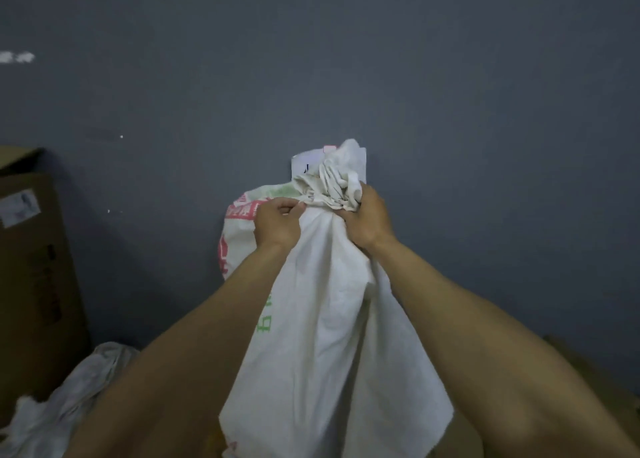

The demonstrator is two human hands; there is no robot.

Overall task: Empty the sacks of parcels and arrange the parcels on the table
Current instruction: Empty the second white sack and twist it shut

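both hands are working at the gathered neck of the white sack (pixel 332 305), which is standing up between the forearms: the left hand (pixel 277 225) is pinching the fabric just under the bunch, the right hand (pixel 367 222) curling round it. it looks like the untying step, with loosening and tipping out to follow. a cardboard box (pixel 34 267) is crowding the left, another sack (pixel 69 395) slumping below it; no table showing.
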